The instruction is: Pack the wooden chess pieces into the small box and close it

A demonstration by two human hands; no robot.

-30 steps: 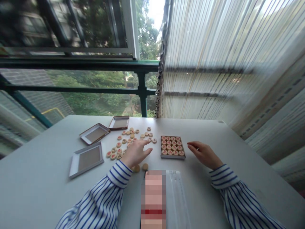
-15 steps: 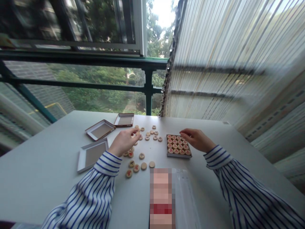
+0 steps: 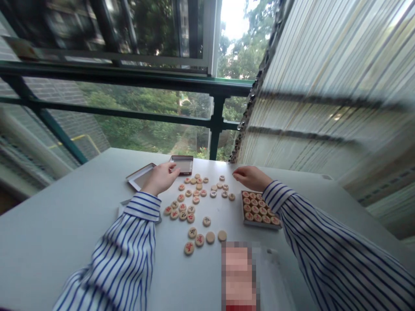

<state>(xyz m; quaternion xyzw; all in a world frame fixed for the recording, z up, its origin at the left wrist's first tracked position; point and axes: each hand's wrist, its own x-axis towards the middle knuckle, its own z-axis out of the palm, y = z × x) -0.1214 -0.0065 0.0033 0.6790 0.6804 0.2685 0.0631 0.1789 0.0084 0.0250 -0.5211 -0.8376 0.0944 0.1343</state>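
Note:
Several round wooden game discs (image 3: 194, 203) with red and black marks lie scattered on the white table (image 3: 58, 224). A small box (image 3: 259, 211) at the right is packed with rows of red-marked discs. My left hand (image 3: 160, 178) reaches far forward, fingers stretched toward a small brown-lined tray (image 3: 183, 164) at the back. My right hand (image 3: 249, 177) hovers beyond the packed box, fingers curled together; whether it holds a disc is hidden. Both arms wear blue-striped sleeves.
A second shallow tray (image 3: 139, 177) lies beside my left hand, and another is mostly hidden under my left sleeve. A green railing (image 3: 214, 125) and window stand behind the table; a ribbed curtain (image 3: 324, 95) hangs at the right. A blurred object (image 3: 240, 276) lies near me.
Both hands moved away from me toward the table's far edge. The left went from the scattered discs to the back tray; the right passed over the packed box.

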